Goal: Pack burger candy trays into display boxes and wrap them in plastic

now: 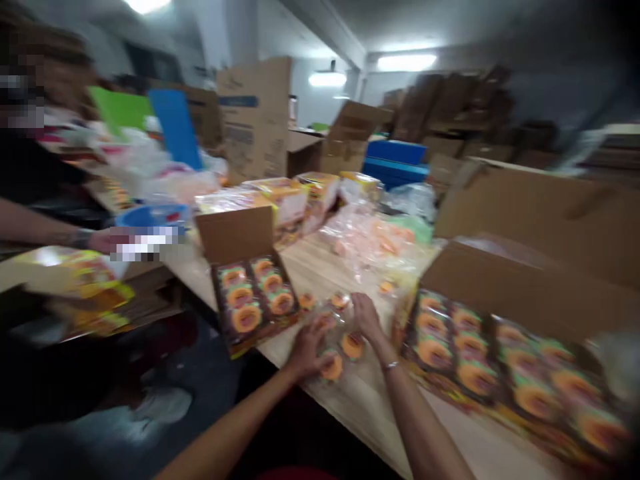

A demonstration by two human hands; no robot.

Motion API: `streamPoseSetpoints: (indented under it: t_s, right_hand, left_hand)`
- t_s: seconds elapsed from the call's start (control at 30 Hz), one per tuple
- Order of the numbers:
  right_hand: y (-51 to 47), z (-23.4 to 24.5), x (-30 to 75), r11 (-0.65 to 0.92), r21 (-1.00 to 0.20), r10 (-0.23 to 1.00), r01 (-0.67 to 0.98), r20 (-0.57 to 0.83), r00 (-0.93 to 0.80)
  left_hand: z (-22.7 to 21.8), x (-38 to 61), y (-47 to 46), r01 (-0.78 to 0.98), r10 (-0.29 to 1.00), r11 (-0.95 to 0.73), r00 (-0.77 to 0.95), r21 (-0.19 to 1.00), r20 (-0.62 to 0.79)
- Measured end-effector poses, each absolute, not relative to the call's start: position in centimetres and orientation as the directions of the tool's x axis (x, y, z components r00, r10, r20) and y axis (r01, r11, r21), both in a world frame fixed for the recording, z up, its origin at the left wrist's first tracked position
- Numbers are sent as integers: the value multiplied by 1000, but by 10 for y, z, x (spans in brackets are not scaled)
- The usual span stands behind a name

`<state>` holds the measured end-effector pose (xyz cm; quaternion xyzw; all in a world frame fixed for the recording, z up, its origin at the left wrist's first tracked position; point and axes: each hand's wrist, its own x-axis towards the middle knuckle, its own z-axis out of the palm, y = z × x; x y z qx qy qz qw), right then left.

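Note:
My left hand [309,349] rests on the wooden table [320,267] over a clear plastic wrap of small round orange items [345,343], with its fingers curled on one of them. My right hand [367,316] lies on the same wrap just beyond, fingers bent down onto it. Motion blur smears both hands. A small open carton [253,297] filled with orange-and-brown packs sits to the left of my hands. A larger open carton [500,353] of the same packs lies to the right.
More wrapped packs [370,243] and yellow boxes [300,193] crowd the far table. Brown cartons [257,117] and a blue crate [395,160] stand behind. Another person's arm [55,233] reaches in from the left over a yellow box [75,273].

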<state>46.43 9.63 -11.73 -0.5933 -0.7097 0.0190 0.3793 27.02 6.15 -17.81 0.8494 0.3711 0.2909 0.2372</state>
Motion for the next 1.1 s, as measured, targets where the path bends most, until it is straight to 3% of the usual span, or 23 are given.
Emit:
streamPoseSetpoints:
  t_s: [0.07,0.17,0.23,0.33,0.4,0.47,0.57,0.63,0.77,1.0,1.1]
  right_hand:
    - [56,-121,482,213,-477,857,853,511,72]
    - [-10,-128,482,256,-444,822,859,568,49]
    - [-58,-134,484,291,-389,783,874,622,16]
    - [-129,-143,513,207,-253,724,945,689,26]
    - [-172,-143,551,28,-125,662,992,746,76]
    - [-213,-139,596,-294,-45,551,955,808,208]
    - [-265,-139,655,-760,-78,368,645,767,526]
    - [-288,-147,678,-849,-55,383,526,622,683]
    - [-299,-164,686,-791,96,597,604,336,729]
    - [-285,-150,661,-742,172,670,648,161,725]
    - [-277,-150,633,-576,163,810,801,245,533]
  left_hand:
    - [-184,269,72,467,762,-622,544,628,351]
    - [-189,269,79,448,734,-662,546,601,403]
    - [-191,269,79,443,716,-686,551,577,428]
    - [-196,270,81,442,704,-702,545,558,455]
    - [-201,271,84,440,697,-711,540,549,471]
    - [-205,271,87,436,689,-721,532,538,492]
    - [-206,273,88,430,675,-736,531,524,512]
    - [-203,275,86,439,671,-740,532,510,516]
    - [-198,279,82,483,680,-734,521,478,516]
    - [-193,276,77,452,685,-728,464,515,561]
    - [-191,274,74,456,730,-681,363,574,578]
